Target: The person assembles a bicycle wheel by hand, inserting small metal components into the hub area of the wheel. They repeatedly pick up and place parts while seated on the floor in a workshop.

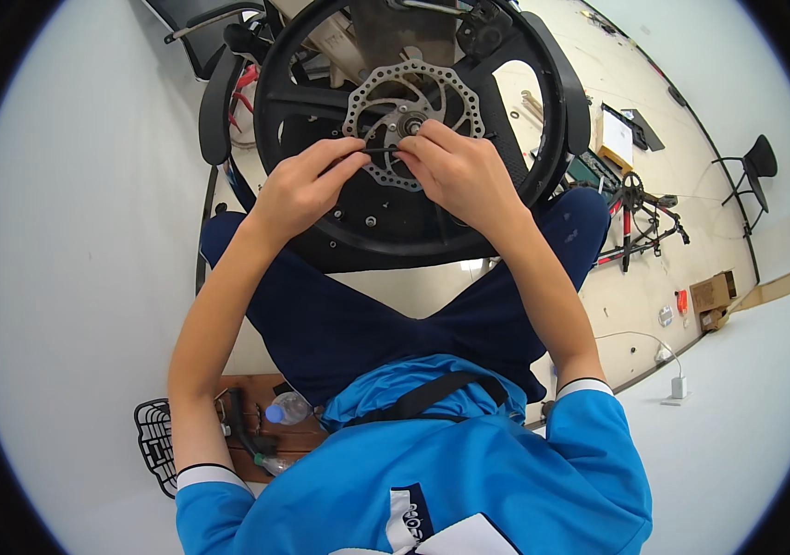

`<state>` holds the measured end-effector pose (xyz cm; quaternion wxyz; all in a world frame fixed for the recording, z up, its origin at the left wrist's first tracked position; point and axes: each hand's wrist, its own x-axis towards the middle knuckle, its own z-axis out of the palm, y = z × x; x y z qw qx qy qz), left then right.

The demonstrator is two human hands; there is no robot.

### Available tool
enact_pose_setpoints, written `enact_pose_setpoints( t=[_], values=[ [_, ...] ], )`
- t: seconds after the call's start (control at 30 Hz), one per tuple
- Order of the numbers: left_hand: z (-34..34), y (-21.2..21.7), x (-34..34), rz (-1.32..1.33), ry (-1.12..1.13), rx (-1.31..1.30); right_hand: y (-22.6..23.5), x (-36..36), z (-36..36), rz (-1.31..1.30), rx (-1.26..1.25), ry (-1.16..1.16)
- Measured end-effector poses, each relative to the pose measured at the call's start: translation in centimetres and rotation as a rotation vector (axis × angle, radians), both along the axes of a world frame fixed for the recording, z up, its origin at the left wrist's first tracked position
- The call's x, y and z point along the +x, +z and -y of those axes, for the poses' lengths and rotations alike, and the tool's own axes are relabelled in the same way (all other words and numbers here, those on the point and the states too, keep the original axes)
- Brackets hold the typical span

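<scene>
A thin black rod [379,150] is pinched at its two ends between the fingertips of my left hand [307,180] and my right hand [459,176]. Both hands are closed on it, just above a drilled silver brake disc [359,102]. That disc sits at the hub [411,122] of a black spoked wheel [270,111], which lies flat in front of my knees. My right fingers partly cover the disc beside the hub. Several small nuts and metal parts, among them a nut [371,222], lie on the dark surface beneath the wheel.
Black armrests [218,106] flank the wheel. To the right are a red and black bicycle frame [626,222], a white box [616,141], a black chair [757,166] and a cardboard box [711,292]. A plastic bottle [288,408] and wire basket [155,444] are at lower left.
</scene>
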<state>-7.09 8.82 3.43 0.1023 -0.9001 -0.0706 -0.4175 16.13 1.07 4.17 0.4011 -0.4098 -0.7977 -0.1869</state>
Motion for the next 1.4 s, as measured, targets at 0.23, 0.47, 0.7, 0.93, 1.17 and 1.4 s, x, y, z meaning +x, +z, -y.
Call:
enact_pose_setpoints(
  t=[0.23, 0.47, 0.7, 0.93, 1.17, 1.4],
  values=[
    [4.0, 1.3, 2.8, 0.362, -0.204, -0.551, 0.5, 1.2, 3.8, -0.287, -0.101, -0.061],
    [5.9, -1.6, 5.4, 0.483, -0.089, -0.869, -2.2, 1.7, 4.1, -0.766, -0.381, 0.046],
    [4.6, -3.3, 7.4, 0.459, 0.058, -0.650, -1.1, 1.4, 1.3, -1.120, -0.564, 0.257],
    [3.2, -3.2, 8.8, 0.452, 0.095, -0.468, -1.3, 1.5, 0.1, -1.240, -0.632, 0.316],
    [2.8, -3.1, 9.2, 0.351, 0.181, -0.185, -1.0, 0.4, 0.0, -1.259, -0.612, 0.272],
    [2.4, -3.9, 9.9, 0.432, 0.137, -0.244, -0.6, 0.3, -0.4, -1.285, -0.663, 0.299]
  ],
)
